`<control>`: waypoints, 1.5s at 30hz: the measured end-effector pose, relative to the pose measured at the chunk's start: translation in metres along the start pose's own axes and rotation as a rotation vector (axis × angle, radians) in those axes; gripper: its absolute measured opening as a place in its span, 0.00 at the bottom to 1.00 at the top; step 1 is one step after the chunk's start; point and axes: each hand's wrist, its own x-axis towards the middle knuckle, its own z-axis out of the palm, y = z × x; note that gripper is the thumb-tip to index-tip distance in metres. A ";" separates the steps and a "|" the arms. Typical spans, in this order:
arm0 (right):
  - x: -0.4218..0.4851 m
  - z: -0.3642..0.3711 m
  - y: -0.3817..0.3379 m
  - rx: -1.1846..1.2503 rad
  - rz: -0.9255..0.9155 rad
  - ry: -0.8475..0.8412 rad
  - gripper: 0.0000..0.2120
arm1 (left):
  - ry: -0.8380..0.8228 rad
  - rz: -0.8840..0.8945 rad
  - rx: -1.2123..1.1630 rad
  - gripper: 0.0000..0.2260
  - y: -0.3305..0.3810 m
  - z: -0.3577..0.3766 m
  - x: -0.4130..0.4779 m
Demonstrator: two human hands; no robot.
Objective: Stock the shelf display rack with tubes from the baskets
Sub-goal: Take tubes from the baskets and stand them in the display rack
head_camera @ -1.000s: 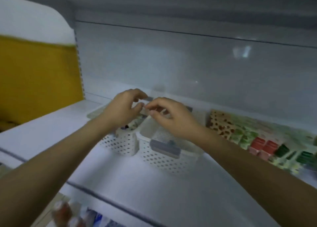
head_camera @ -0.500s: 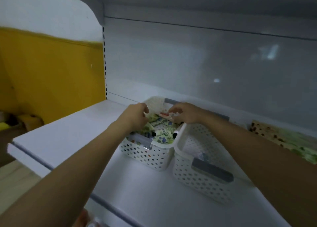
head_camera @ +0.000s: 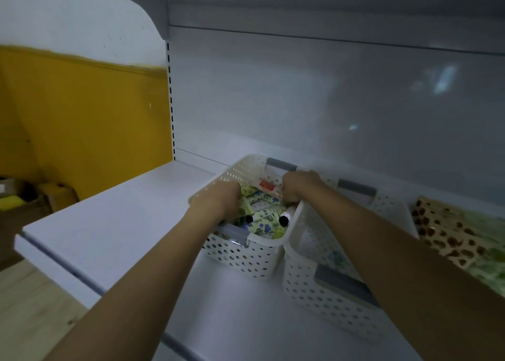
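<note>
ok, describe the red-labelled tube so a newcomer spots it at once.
On the white shelf, find the left white perforated plastic basket of two. At its far end, between the left hand and right hand, lies the pale tube with a red label; the tubes around it are green-patterned with black caps.

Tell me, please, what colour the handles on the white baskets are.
Grey, clearest in the head view on the near handle of the right basket.

Left hand (head_camera: 218, 196) and right hand (head_camera: 297, 187) are down in the white basket (head_camera: 240, 254), among patterned tubes (head_camera: 266, 214), grip unclear.
</note>
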 end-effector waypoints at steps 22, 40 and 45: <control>-0.134 -0.015 0.100 1.288 -0.255 0.457 0.11 | 0.535 0.312 -1.079 0.11 0.089 -0.038 -0.065; -0.317 0.159 0.309 1.191 0.284 0.792 0.06 | -0.070 0.655 -1.362 0.13 0.389 0.102 -0.156; -0.339 0.204 0.338 1.378 0.475 0.885 0.02 | -0.201 0.613 -1.446 0.07 0.437 0.149 -0.169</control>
